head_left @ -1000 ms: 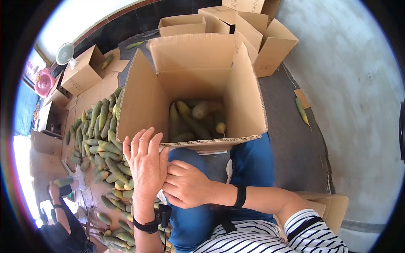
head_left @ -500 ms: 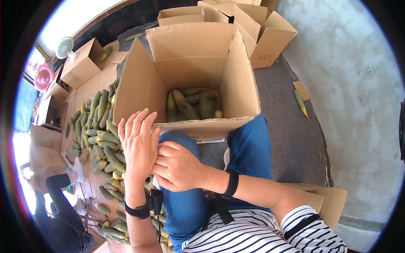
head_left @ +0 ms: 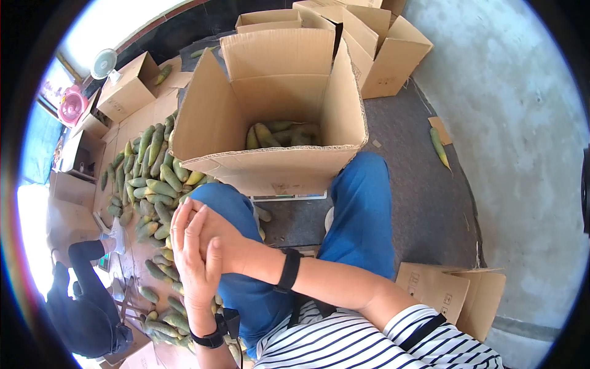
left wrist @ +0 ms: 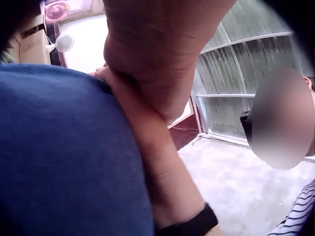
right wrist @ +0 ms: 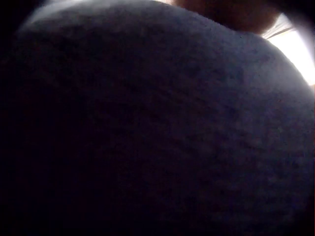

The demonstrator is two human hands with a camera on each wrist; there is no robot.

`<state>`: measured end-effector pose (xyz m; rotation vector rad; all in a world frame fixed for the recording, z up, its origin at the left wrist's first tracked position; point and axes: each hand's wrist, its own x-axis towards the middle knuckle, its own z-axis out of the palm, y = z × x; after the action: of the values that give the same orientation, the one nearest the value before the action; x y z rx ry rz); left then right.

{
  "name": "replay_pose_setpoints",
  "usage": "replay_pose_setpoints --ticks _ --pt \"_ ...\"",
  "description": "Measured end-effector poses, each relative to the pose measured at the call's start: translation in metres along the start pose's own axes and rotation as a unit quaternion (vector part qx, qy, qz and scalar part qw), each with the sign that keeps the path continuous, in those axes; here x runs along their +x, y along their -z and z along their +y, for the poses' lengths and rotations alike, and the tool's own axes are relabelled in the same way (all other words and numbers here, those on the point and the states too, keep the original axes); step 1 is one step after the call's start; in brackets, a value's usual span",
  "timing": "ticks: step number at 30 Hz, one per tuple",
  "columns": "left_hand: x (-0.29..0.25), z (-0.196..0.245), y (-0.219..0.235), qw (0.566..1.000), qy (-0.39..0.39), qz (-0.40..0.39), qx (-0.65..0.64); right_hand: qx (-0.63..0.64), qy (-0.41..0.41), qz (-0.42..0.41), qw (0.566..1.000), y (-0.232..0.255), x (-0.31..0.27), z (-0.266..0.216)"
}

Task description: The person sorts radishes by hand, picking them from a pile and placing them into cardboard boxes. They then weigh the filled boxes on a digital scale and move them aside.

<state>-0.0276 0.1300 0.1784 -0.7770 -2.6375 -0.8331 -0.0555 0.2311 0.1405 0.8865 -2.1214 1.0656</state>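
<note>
My left hand [head_left: 195,255] lies across my right hand [head_left: 222,240] over the left knee of the blue trousers [head_left: 246,289]. The left fingers are fairly straight and hold nothing; most of the right fingers are hidden behind them. In the left wrist view the right forearm [left wrist: 157,162] crosses close beneath the left hand. Trouser cloth [right wrist: 157,123] fills most of the dark right wrist view. Just past the knees stands an open cardboard box [head_left: 270,169], with several large green-yellow cucumbers [head_left: 265,135] at its bottom.
A large heap of cucumbers [head_left: 153,166] spreads along the left side. Several other cardboard boxes [head_left: 393,61] stand at the back and left. A lone cucumber [head_left: 439,147] lies near the right wall. Another person [head_left: 89,301] is at the lower left.
Both hands have drawn back from the box's near edge, down and left. The left hand now overlaps more of the right. The box appears higher in view, and its front wall shows more.
</note>
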Motion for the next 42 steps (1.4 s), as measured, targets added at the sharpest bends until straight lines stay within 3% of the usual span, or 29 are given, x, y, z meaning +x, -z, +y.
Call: replay_pose_setpoints --ticks 2,3,11,12,13,14,15,16,17,18,20,22,28,30,31,34,35,36,37,38,39,40,41,42 --pt "-0.008 -0.007 0.002 0.998 0.026 0.04 -0.042 -0.101 -0.009 -0.119 0.988 -0.006 0.005 -0.009" --pt "-0.012 -0.009 0.002 0.997 0.029 0.047 -0.049 -0.089 -0.003 -0.056 0.994 -0.012 0.007 -0.011" --pt "-0.021 -0.007 0.007 0.998 0.032 0.056 -0.017 -0.044 0.023 -0.046 0.998 -0.022 0.004 -0.012" --pt "-0.023 -0.011 0.008 0.998 0.026 0.058 -0.019 -0.027 0.018 -0.059 0.998 -0.024 0.005 -0.012" --pt "-0.023 -0.011 0.009 0.998 0.023 0.059 -0.025 0.028 0.015 -0.012 0.999 -0.03 0.0 -0.007" --pt "-0.024 -0.01 0.008 0.998 0.023 0.06 -0.027 0.167 -0.079 -0.045 0.982 -0.024 0.0 -0.007" --pt "-0.024 -0.009 0.006 0.997 0.022 0.067 -0.018 0.052 -0.076 -0.088 0.992 -0.021 0.0 -0.009" --pt "-0.023 -0.008 0.004 0.997 0.021 0.074 -0.01 0.03 -0.012 -0.029 0.999 -0.05 -0.013 0.006" --pt "-0.02 -0.007 0.005 0.996 0.01 0.089 -0.009 -0.072 0.035 -0.065 0.995 -0.032 -0.004 0.002" --pt "-0.022 -0.004 0.006 0.995 0.011 0.101 -0.002 0.011 0.003 -0.068 0.998 -0.01 0.003 -0.005" --pt "-0.027 0.001 0.007 0.994 0.027 0.107 0.005 -0.075 0.066 -0.086 0.991 -0.012 0.001 -0.002" --pt "-0.032 0.003 0.007 0.994 0.053 0.093 -0.003 -0.075 0.091 -0.079 0.99 -0.01 0.004 -0.002" --pt "-0.074 0.001 0.009 0.984 0.07 0.097 -0.134 -0.104 0.06 -0.158 0.98 -0.004 0.011 -0.01" --pt "-0.094 -0.006 0.011 0.973 0.112 0.098 -0.179 -0.088 0.046 -0.159 0.982 0.001 0.018 -0.02" --pt "-0.108 -0.014 0.011 0.947 0.167 0.081 -0.261 -0.105 0.046 -0.17 0.979 0.003 0.019 -0.02" --pt "-0.174 -0.046 0.004 0.812 0.346 0.063 -0.466 -0.133 0.055 -0.192 0.971 0.009 0.02 -0.018" --pt "-0.209 -0.066 -0.007 0.79 0.386 0.094 -0.468 -0.151 0.059 -0.19 0.968 0.011 0.018 -0.017" --pt "-0.234 -0.072 -0.001 0.735 0.441 0.128 -0.5 -0.146 0.059 -0.203 0.966 0.015 0.015 -0.016" --pt "-0.271 -0.085 -0.006 0.726 0.488 0.147 -0.463 -0.138 0.053 -0.196 0.969 0.019 0.012 -0.014" --pt "-0.315 -0.095 -0.018 0.689 0.565 0.156 -0.427 -0.13 0.049 -0.185 0.973 0.021 0.01 -0.01" --pt "-0.378 -0.111 -0.047 0.732 0.575 0.165 -0.326 -0.123 0.056 -0.191 0.972 0.024 0.008 -0.006" --pt "-0.4 -0.101 -0.043 0.721 0.654 0.091 -0.207 -0.114 0.048 -0.187 0.974 0.029 0.003 -0.003" --pt "-0.455 -0.102 -0.071 0.742 0.662 0.045 -0.099 -0.105 0.039 -0.183 0.977 0.032 0.0 -0.001" --pt "-0.474 -0.088 -0.078 0.726 0.682 -0.011 -0.09 -0.102 0.042 -0.191 0.975 0.033 -0.003 0.001"
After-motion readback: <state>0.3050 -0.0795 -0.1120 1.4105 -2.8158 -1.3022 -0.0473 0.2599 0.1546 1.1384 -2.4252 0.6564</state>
